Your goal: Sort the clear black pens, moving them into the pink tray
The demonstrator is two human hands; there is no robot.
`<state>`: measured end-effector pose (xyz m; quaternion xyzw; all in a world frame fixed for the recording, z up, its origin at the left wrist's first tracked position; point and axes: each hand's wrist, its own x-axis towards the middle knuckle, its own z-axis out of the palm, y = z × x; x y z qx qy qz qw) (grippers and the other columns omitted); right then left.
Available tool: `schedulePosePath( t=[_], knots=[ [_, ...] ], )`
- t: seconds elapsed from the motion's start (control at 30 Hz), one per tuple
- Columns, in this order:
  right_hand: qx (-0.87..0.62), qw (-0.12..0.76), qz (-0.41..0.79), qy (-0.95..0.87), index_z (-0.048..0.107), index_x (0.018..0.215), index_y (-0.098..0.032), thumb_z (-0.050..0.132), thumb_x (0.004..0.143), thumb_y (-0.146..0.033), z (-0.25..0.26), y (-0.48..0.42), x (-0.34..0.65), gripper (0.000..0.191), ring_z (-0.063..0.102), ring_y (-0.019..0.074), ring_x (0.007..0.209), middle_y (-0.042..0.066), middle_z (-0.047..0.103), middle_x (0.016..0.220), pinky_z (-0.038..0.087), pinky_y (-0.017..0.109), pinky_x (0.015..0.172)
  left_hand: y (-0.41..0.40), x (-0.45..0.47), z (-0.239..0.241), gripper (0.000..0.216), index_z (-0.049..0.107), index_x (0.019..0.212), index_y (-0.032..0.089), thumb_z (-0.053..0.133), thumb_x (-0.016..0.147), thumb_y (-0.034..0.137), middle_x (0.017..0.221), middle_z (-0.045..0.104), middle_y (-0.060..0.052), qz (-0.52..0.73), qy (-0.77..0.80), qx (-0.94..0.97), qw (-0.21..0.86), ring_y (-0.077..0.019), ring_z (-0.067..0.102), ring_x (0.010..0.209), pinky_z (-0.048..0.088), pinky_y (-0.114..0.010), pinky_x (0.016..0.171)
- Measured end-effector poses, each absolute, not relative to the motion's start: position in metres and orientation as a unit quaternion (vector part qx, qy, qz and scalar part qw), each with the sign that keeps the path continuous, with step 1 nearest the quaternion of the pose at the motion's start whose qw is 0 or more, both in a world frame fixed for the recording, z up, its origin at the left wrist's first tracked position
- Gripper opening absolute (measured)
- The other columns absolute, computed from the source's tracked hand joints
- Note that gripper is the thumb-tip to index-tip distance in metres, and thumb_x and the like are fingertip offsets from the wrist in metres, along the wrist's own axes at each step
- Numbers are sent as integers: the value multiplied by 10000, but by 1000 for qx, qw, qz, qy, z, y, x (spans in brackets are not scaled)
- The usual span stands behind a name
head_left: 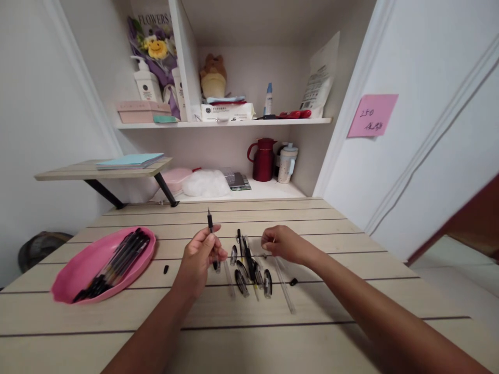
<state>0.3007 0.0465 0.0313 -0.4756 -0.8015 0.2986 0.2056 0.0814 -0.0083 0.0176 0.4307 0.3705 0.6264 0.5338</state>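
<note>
My left hand (200, 253) is closed around a pen (210, 222) with a black grip, held upright with its tip at the top. To the right, my right hand (283, 243) has its fingertips pinched together just above the table; whatever they hold, if anything, is too small to make out. Between and below the hands lies a loose group of pen parts: several clear and black pen caps (267, 283), dark pen pieces (249, 259) and a clear tube (286, 291). One small black piece (293, 282) rests right of the tube, another black piece (166, 269) left of my left hand.
A pink tray (64, 278) with several black pens (120, 262) stands at the left on the slatted table (218, 343). Behind it, a small raised shelf (70, 170) bears blue-covered papers (130, 161). At the back stand a red jug (264, 161) and a light cup (287, 163).
</note>
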Motion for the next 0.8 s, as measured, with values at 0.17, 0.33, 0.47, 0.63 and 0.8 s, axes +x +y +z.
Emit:
schedulePosePath(
  t=[0.17,0.33,0.47,0.63,0.8],
  knots=[
    [-490,145,219,-831,617,623,-163,500,640,-99,23,34,320,134,512,110,574,6,614,629,339,199,525,-11,86,17,378,525,1084,164,548,740,319,618,503,32,607,369,434,554,-27,346,375,256,-158,346],
    [-483,153,212,-836,624,636,-167,493,677,-139,24,30,323,140,501,111,561,7,609,615,328,200,520,-11,86,19,351,546,1046,155,556,733,314,597,512,33,601,378,416,567,-7,262,346,177,-146,325],
    [-467,166,222,-840,635,679,-170,505,685,-163,22,28,317,130,513,115,591,7,618,649,339,197,534,-9,84,23,386,546,1042,149,592,694,309,548,511,45,616,394,386,563,-9,252,324,153,-145,307],
    [-440,146,238,-853,646,718,-182,506,683,-152,12,23,299,147,547,119,647,7,644,708,354,194,568,-6,80,21,414,543,1046,141,609,673,305,528,510,52,623,398,373,561,-6,254,308,140,-148,301],
    [-420,144,205,-872,650,797,-199,507,701,-174,8,23,286,175,563,132,702,16,657,788,360,208,610,-3,76,20,381,546,1028,147,601,684,301,533,508,52,634,393,381,546,-5,262,307,136,-150,305]
  ],
)
